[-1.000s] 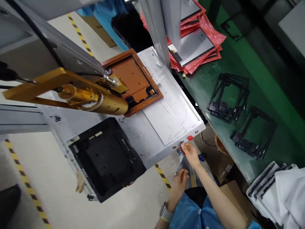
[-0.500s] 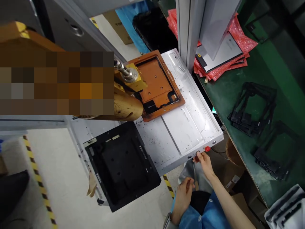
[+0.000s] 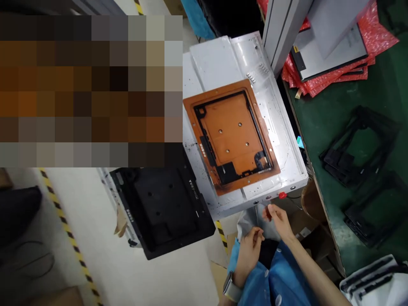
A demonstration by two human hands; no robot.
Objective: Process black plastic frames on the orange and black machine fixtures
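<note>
My right hand (image 3: 279, 219) hovers just below the front edge of the white machine bed (image 3: 223, 63), a little under its red button (image 3: 282, 195); the fingers are loosely curled and hold nothing I can see. My left hand (image 3: 250, 246) rests lower, near my lap, fingers bent, with a watch on the wrist. An orange fixture plate (image 3: 232, 136) with a black frame in its recess lies on the bed near the front. A black fixture tray (image 3: 164, 208) sits on the bed's left side.
A green bench (image 3: 321, 114) on the right carries stacks of black frames (image 3: 353, 148), red bubble bags with screens (image 3: 331, 55) and white trays (image 3: 376, 280). A grey machine column (image 3: 282, 29) rises behind the bed. Yellow-black floor tape (image 3: 73, 246) runs at left.
The orange plate has slid forward on the bed toward me. My right hand has come off the buttons at the front edge and dropped slightly. The view has shifted.
</note>
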